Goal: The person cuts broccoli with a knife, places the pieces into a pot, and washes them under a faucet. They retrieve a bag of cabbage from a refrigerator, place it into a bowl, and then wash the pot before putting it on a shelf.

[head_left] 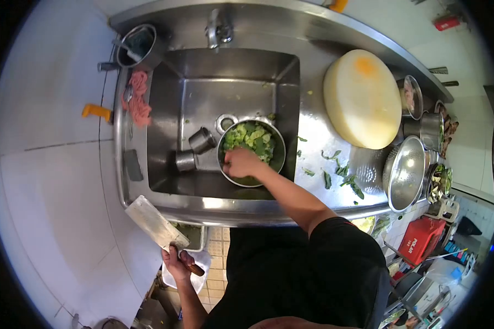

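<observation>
My left hand point(178, 264) is wrapped round a cleaver point(156, 222) near its wooden handle, left of my body, with the wide blade pointing up and left over the sink's front edge. Inside the steel sink point(230, 101) stands a round metal pot point(280, 153) with chopped green vegetables point(252, 137). My right hand point(240, 163) reaches into the pot at its left side, its fingers bent down among the pieces; what they hold, if anything, is hidden. Two small metal cups point(202, 140) lie beside the pot.
A thick round cutting board point(362, 98) rests on the right counter, with leaf scraps point(343, 171) before it. A colander point(406, 172) and bowls stand farther right. On the left are a pot point(139, 46), a pink cloth point(139, 98) and a grey block point(133, 165).
</observation>
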Action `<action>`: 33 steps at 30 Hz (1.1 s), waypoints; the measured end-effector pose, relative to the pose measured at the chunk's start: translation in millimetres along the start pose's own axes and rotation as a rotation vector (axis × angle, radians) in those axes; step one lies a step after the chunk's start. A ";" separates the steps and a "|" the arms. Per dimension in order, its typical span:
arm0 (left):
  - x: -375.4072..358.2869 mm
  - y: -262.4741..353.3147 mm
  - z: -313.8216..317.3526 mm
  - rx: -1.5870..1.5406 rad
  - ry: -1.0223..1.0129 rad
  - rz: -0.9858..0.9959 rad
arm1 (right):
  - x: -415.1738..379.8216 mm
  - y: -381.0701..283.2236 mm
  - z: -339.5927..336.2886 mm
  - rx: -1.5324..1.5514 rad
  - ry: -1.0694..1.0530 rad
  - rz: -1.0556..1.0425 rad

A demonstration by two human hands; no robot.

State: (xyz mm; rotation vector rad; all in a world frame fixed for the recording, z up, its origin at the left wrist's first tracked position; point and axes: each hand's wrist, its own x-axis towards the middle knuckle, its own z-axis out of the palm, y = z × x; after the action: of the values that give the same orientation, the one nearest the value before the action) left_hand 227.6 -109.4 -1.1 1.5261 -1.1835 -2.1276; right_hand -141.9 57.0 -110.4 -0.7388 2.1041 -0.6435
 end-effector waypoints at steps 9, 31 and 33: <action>-20.7 -8.3 43.1 0.115 -0.081 -0.006 | 179.2 243.7 -31.2 -0.213 0.229 0.668; -61.1 -46.9 -3.0 0.077 -0.004 -0.035 | 213.0 319.3 -5.9 -0.291 0.337 0.563; -63.3 -40.0 1.4 0.080 -0.021 -0.056 | 200.2 280.4 -38.8 -0.363 0.351 0.492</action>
State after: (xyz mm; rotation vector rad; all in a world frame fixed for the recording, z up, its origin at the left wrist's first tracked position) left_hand 261.6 -43.9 11.5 1.5930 -1.2609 -2.1609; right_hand -355.0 122.9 -375.8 -0.2757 2.6374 -0.1231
